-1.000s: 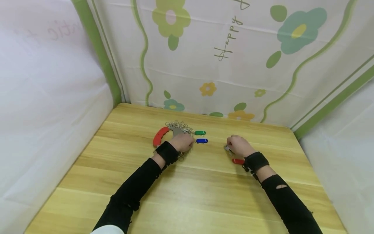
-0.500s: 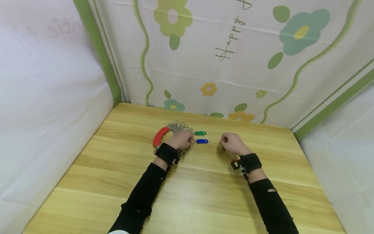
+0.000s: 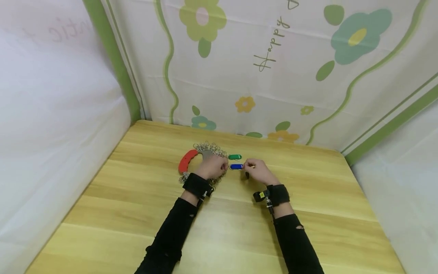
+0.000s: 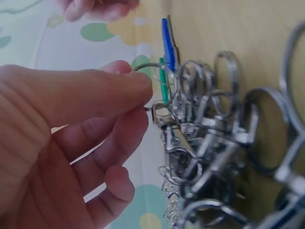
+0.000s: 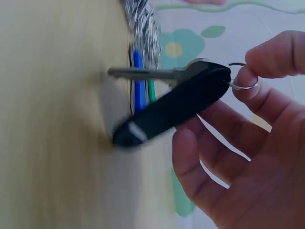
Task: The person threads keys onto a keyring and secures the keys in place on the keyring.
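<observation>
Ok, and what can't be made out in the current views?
Head view: the left hand covers part of the flat grey plate beside the red curved handle.
Right wrist view: blur leaves any lettering on the black oblong tag unreadable; that tag also covers part of the silver metal key.
Right wrist view: the blue oblong tag hides part of the green oblong tag.
Left wrist view: the right edge cuts off a large silver metal ring.

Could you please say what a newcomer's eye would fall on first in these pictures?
Probably the red handle on the wooden table, left of the left hand, near the metal clips. Next, perhaps, the blue tag and green tag between the hands, and the black tag and key on the ring the right hand pinches.
</observation>
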The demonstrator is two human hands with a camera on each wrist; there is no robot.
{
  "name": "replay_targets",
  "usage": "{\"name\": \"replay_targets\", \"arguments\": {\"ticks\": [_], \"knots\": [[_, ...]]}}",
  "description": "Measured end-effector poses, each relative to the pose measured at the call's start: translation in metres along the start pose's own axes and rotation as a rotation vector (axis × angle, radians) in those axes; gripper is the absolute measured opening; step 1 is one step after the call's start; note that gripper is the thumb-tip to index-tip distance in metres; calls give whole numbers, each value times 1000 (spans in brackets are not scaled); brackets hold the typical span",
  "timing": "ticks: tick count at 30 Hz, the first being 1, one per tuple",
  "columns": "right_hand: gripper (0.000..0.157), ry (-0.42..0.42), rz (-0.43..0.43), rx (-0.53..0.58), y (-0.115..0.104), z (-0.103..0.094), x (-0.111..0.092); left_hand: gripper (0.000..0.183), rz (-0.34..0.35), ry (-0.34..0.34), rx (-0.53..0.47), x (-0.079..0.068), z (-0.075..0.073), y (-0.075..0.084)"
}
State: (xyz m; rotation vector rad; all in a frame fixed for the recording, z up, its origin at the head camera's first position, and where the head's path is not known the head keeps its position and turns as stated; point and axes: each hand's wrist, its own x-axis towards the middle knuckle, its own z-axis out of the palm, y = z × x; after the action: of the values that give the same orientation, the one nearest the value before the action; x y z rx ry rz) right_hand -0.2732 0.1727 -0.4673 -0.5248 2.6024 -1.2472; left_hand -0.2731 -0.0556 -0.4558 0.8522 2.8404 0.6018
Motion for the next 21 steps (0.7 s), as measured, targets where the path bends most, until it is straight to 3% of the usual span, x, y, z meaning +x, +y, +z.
{"name": "replay_targets", "arguments": {"ticks": [8, 14, 21], "knots": [[29, 15, 69, 203, -6, 20, 11, 27, 4, -10, -35, 1, 0, 0], [32, 52, 132, 291, -12, 29, 18, 34, 7, -25, -63, 1, -2, -2], [30, 17, 151, 338, -18, 38, 21, 34, -31, -53, -109, -1, -1, -5]]}}
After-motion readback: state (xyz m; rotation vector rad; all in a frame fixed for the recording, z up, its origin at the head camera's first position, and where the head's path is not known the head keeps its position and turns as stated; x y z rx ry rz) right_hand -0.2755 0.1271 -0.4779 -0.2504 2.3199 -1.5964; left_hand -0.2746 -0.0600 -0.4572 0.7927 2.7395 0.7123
